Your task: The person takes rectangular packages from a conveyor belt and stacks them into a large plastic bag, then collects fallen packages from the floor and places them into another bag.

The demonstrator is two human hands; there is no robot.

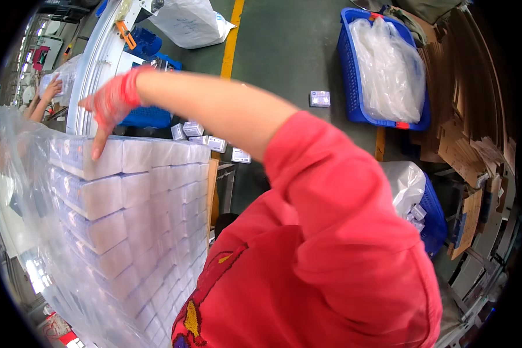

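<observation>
My right arm, in a red sleeve, reaches across to the left. My right hand [113,105], in a red fingerless glove, is smeared by motion. Its fingers are apart, and one points down at the top corner of a tall stack of white plastic-wrapped packs [156,191]. Nothing shows in its grasp. Clear plastic film [26,191] hangs along the stack's left side. My left hand cannot be seen.
Several small boxes [217,144] lie beyond the stack, and a single box [319,99] on the green floor. A blue basket [354,95] holds clear plastic bags. Flattened cardboard [467,75] stands at right. Another person's hand [52,88] is at far left, near a white rail [93,75].
</observation>
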